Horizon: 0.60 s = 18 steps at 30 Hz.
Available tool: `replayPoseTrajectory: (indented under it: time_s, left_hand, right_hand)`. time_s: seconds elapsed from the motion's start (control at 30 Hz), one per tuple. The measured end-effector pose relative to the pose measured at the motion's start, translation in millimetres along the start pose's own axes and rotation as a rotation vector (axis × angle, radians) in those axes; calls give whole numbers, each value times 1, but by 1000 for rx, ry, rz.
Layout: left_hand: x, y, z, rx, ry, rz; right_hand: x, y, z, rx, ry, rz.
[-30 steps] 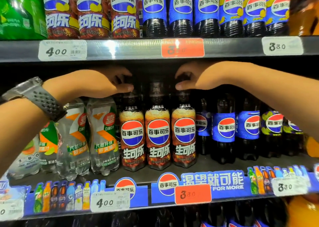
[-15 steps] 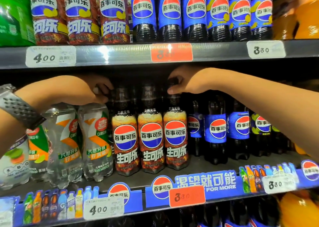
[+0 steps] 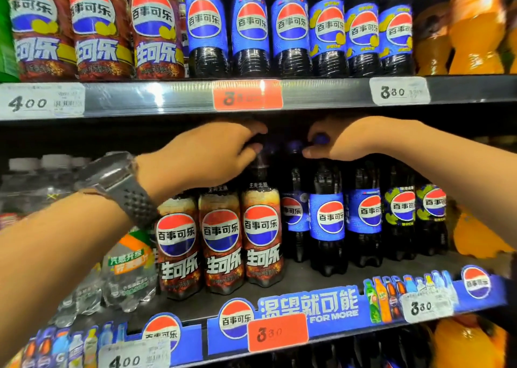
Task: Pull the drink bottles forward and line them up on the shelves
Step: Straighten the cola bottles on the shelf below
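On the middle shelf [image 3: 305, 274] three brown-label cola bottles stand in a front row. My left hand [image 3: 212, 155] reaches over them, its fingers curled around the neck of the rightmost brown-label bottle [image 3: 261, 236]. To its right are blue-label cola bottles. My right hand [image 3: 352, 141] pinches the blue cap of one blue-label bottle [image 3: 330, 219], which stands slightly ahead of its neighbours [image 3: 365, 213]. Another blue-label bottle [image 3: 292, 213] sits further back between the two held ones. Two yellow-and-blue label bottles [image 3: 401, 208] follow on the right.
The upper shelf edge [image 3: 167, 96] hangs close above both hands and carries a full row of cola bottles [image 3: 251, 23]. Clear soda bottles [image 3: 128, 272] stand under my left forearm. Orange drink bottles [image 3: 475, 239] fill the right end. A watch [image 3: 123, 183] is on my left wrist.
My left hand moved right from the clear bottles to the rightmost brown-label bottle. My right hand left that bottle's cap and took the blue-label bottle's cap. The view shifted right.
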State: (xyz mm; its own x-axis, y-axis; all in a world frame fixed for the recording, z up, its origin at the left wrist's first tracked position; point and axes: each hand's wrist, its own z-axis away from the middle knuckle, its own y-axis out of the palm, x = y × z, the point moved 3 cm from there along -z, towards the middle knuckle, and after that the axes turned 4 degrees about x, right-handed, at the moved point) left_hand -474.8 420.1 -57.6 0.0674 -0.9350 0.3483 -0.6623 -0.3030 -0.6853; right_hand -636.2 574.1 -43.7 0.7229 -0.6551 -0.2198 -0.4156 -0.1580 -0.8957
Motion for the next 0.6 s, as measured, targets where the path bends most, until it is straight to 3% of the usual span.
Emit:
replayPoseTrajectory:
  time_s: [0.13,0.37,0.6]
  left_hand:
    - [-27,26,-43,151,9,25]
    - [-38,56,-96,226,-55,-86]
    - [-37,57,-118,419,-17,-126]
  right_hand:
    - [-8,6,3,-58,-55,-15]
    - [-20,9,-4,-76,-93,-86]
    - [-21,11,-7,-130,-124,-101]
